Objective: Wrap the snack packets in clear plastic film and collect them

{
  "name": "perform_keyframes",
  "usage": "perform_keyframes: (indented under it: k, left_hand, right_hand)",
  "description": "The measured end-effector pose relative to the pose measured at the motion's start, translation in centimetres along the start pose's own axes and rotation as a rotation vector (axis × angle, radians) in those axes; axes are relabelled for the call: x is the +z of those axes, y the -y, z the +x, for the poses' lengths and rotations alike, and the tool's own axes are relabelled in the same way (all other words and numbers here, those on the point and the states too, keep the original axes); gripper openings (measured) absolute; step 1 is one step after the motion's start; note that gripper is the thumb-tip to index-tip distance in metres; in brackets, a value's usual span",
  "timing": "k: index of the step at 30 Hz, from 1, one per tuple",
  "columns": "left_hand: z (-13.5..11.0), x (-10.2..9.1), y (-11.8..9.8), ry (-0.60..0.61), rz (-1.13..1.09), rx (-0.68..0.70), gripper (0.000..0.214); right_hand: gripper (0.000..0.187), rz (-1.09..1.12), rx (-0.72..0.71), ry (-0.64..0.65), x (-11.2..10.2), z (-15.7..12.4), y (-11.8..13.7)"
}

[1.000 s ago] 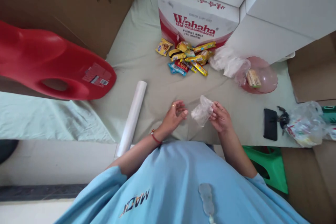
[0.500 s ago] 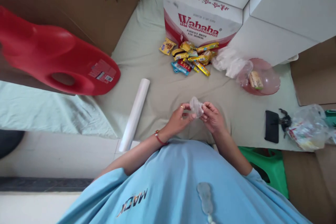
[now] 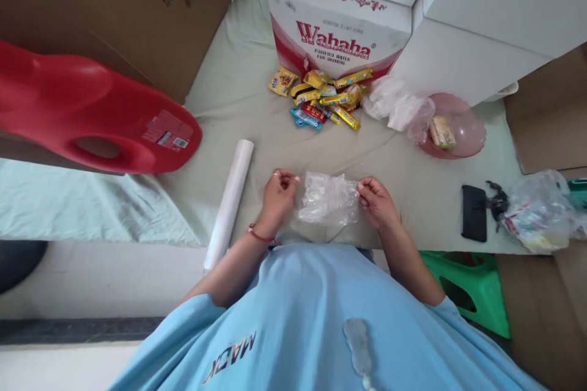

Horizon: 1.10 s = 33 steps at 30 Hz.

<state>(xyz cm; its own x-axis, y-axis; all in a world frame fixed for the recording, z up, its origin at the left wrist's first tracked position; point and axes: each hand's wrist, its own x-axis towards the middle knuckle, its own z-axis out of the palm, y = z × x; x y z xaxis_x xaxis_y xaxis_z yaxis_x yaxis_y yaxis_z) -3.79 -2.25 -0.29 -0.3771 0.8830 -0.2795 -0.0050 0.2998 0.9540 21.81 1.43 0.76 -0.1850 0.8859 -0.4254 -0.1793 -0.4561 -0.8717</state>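
A crinkled clear plastic bag (image 3: pixel 329 198) is spread out flat in front of my body. My right hand (image 3: pixel 378 200) pinches its right edge between thumb and fingers. On the other side, my left hand (image 3: pixel 279 198) has its fingertips closed together beside the bag's left edge; whether they grip any of the thin plastic cannot be made out. A white roll (image 3: pixel 229 201) lies to the left of my left hand. Beyond the bag is a pile of small snack packets (image 3: pixel 323 98), mostly yellow, with some blue and red.
A red jug (image 3: pixel 114 113) lies at left by a brown carton (image 3: pixel 114 12). Behind the packets stands a Wahaha box (image 3: pixel 339 30). To the right are white plastic bags (image 3: pixel 389 101), a pink bowl (image 3: pixel 474 134), a black phone (image 3: pixel 474 214) and a green stool (image 3: pixel 486 293).
The plastic bag was bunched up between both hands and is now opened out flat. My left hand has moved left, away from my right hand.
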Motion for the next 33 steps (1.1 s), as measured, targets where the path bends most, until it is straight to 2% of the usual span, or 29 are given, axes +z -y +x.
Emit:
perform_keyframes:
  k: [2, 3, 6, 8, 9, 11, 13, 14, 19, 22, 25, 27, 29, 31, 32, 33]
  left_hand:
    - [-0.7, 0.0, -0.3, -0.048, 0.120, 0.139, 0.022]
    - [-1.3, 0.2, -0.5, -0.002, 0.178, 0.208, 0.023]
    - [-3.1, 1.3, -0.9, 0.243, 0.409, 0.412, 0.034]
    - [-3.9, 2.4, -0.7, 0.354, 0.579, 0.501, 0.043]
    - [-4.1, 2.8, -0.4, 0.391, 0.645, 0.523, 0.043]
    - [-4.1, 3.2, 0.2, 0.453, 0.711, 0.534, 0.025]
    - [-3.6, 2.9, 0.8, 0.479, 0.672, 0.505, 0.007]
    - [-3.3, 2.5, 1.0, 0.464, 0.616, 0.467, 0.009]
    - [-1.5, -0.3, 2.1, 0.171, 0.156, 0.080, 0.022]
    - [-0.7, -1.5, 2.8, 0.076, -0.094, -0.095, 0.033]
    - [-0.7, -2.0, 3.1, 0.055, -0.230, -0.144, 0.038]
    - [-0.9, -1.9, 2.9, 0.067, -0.306, -0.147, 0.039]
    - [-1.2, -1.8, 2.6, 0.102, -0.367, -0.149, 0.038]
    - [-1.5, -1.6, 2.2, 0.145, -0.411, -0.161, 0.037]
    - [-1.6, -1.5, 2.1, 0.163, -0.433, -0.172, 0.036]
    - [-1.7, -1.4, 1.9, 0.175, -0.456, -0.182, 0.036]
  right_hand:
    - [0.044, -0.002, -0.012, -0.010, 0.1, -0.1, -0.3]
    - [0.043, -0.002, -0.017, -0.013, 0.2, -0.1, -0.4]
    - [0.042, -0.001, -0.021, -0.019, 0.5, 0.0, -0.6]
    - [0.042, 0.001, -0.026, -0.023, 0.7, 0.2, -0.6]
    - [0.041, 0.001, -0.032, -0.026, 0.8, 0.2, -0.5]
    - [0.041, -0.003, -0.047, -0.033, 0.7, 0.4, -0.4]
    - [0.040, -0.010, -0.061, -0.047, 0.4, 0.5, -0.2]
    - [0.040, -0.012, -0.066, -0.059, 0.1, 0.5, -0.2]
    - [0.042, -0.025, -0.084, -0.151, -2.1, 0.4, -0.1]
    - [0.041, -0.043, -0.094, -0.192, -3.6, 0.4, -0.2]
    - [0.041, -0.101, -0.095, -0.238, -5.1, 0.7, -0.2]
    - [0.040, -0.234, -0.106, -0.289, -6.1, 0.7, 0.0]
    - [0.037, -0.470, -0.218, -0.422, -6.6, 0.4, 0.6]
    - [0.032, -0.699, -0.435, -0.563, -6.3, -0.4, 1.4]
    - [0.028, -0.780, -0.552, -0.573, -5.7, -0.9, 1.6]
    - [0.026, -0.843, -0.658, -0.515, -4.9, -1.5, 1.8]
